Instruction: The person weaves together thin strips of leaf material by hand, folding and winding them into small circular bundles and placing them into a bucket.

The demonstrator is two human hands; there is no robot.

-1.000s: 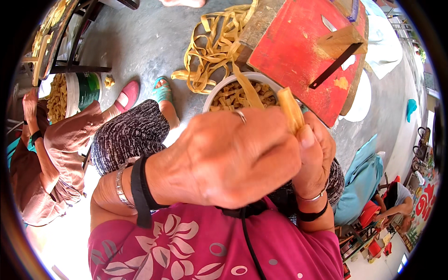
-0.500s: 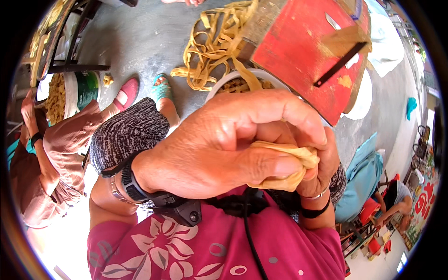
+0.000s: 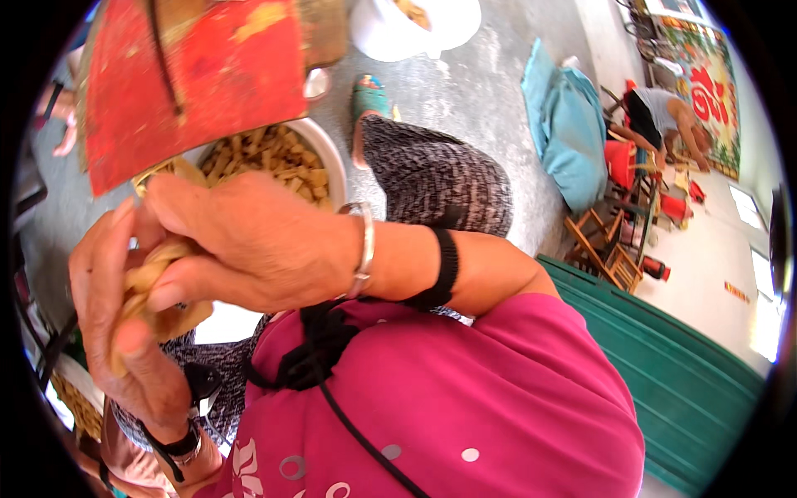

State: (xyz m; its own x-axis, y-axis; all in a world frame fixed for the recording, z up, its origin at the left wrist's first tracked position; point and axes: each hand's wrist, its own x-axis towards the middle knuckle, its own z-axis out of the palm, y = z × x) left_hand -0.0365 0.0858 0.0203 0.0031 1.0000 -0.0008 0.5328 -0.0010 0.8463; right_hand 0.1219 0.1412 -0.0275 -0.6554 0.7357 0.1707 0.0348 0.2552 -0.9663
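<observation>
Hands point(image 3: 264, 239) farther left, yellow strip point(image 3: 148, 276) between

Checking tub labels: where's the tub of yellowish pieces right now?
Head view, upper left: the pale tub of yellowish pieces sits just beyond the right hand, partly hidden by the red board.

Workshop: red board point(image 3: 224, 91), filled bucket point(image 3: 336, 158)

At nine o'clock in the view, a pale tan, flexible-looking strip point(image 3: 143, 278) sits bunched and folded between the left hand point(image 3: 104, 311) and right hand point(image 3: 257, 241). One flap spreads toward four o'clock; fingers hide much of it.
</observation>
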